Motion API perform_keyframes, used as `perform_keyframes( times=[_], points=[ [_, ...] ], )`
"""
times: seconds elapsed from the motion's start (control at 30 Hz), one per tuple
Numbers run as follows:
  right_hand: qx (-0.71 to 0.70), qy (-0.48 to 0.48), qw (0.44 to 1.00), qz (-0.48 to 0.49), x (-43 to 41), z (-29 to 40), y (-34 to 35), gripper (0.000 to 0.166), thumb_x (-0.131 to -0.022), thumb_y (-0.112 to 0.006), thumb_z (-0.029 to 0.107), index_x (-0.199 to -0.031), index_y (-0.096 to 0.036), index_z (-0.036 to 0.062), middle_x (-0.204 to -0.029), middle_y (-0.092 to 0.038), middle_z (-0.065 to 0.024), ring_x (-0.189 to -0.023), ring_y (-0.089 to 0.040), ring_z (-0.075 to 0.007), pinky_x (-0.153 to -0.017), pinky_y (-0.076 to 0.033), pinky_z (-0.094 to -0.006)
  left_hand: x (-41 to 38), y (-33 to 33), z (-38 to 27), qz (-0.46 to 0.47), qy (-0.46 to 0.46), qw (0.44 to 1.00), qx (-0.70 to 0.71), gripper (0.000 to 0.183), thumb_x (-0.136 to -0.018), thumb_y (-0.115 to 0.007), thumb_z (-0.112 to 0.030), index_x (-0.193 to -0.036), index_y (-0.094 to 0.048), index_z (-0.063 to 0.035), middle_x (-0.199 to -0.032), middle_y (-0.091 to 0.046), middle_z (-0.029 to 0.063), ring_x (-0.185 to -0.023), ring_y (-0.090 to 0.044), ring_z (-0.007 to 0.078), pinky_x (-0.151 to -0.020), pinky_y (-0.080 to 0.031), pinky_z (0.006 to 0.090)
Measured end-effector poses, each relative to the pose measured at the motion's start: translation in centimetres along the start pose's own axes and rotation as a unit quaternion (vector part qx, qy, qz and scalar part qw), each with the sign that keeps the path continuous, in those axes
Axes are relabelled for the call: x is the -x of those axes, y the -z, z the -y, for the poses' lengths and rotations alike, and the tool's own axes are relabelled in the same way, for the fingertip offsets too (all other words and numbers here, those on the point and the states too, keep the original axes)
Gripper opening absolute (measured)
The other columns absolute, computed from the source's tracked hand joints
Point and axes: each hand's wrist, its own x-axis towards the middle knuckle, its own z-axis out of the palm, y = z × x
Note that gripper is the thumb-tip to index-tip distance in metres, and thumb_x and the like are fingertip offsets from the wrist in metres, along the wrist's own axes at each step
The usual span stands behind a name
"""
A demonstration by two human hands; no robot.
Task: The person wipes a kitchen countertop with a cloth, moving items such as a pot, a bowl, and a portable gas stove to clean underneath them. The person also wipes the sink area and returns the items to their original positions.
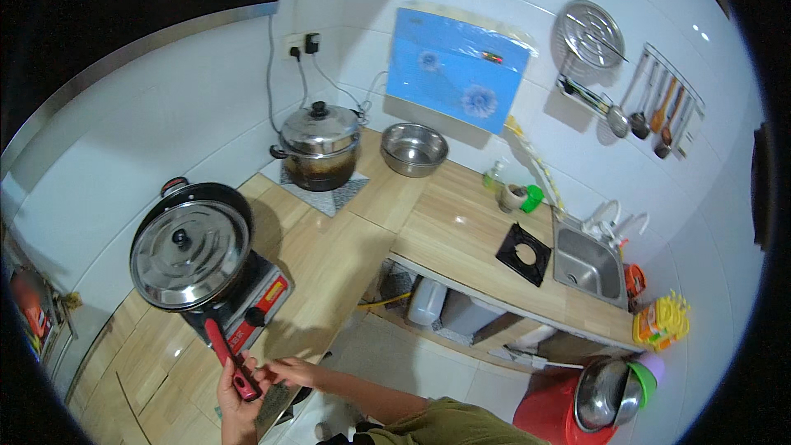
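A black wok point(249, 222) sits on a portable gas stove point(272, 309) at the left, with a round steel lid point(213, 253) laid inside its rim. Its red handle point(217, 341) points towards me. My left hand point(236, 392) is wrapped around the handle's end from below. Close beside it, my right hand point(296, 372) has its fingers bent and almost touching the left fingertips; whether anything is between them is too small to tell. The stove's black knob point(254, 316) lies just above both hands.
A lidded steamer pot point(320, 157) and a steel basin point(414, 151) stand in the corner. Along the right counter are a black burner grate point(524, 254) and a sink point(590, 256). Ladles point(618, 120) hang on the wall. A red bucket point(547, 408) stands on the floor.
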Motion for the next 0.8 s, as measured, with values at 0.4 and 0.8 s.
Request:
perform_keyframes(
  times=[0.4, 0.8],
  points=[
    [0.166, 0.137, 0.962, -0.170, 1.9, -4.1, 4.0, 0.045, -0.092, -0.044, 0.041, -0.120, -0.051, 0.0064, -0.096, -0.060, -0.0078, -0.089, -0.054, -0.0176, -0.083, -0.042, -0.0309, 1.1, 1.2, -3.6, -0.114, -0.352, 0.741, -0.560, 0.044, -0.084, -0.061, -0.029, -0.115, -0.045, -0.0016, -0.108, -0.051, 0.0119, -0.090, -0.049, 0.0204, -0.078, -0.040, 0.0330],
    [0.290, -0.258, 0.481, -0.786, 35.4, -12.8, 29.1, 0.023, -0.076, -0.060, 0.044, -0.088, -0.070, 0.0265, -0.085, -0.067, -0.0030, -0.088, -0.060, -0.0230, -0.090, -0.029, -0.0514, -3.0, -15.4, 14.2, 0.204, -0.455, 0.527, -0.688, 0.041, -0.078, -0.063, -0.007, -0.114, -0.046, 0.0007, -0.112, -0.049, 0.0179, -0.106, -0.045, 0.0341, -0.094, -0.034, 0.0422]
  ],
)
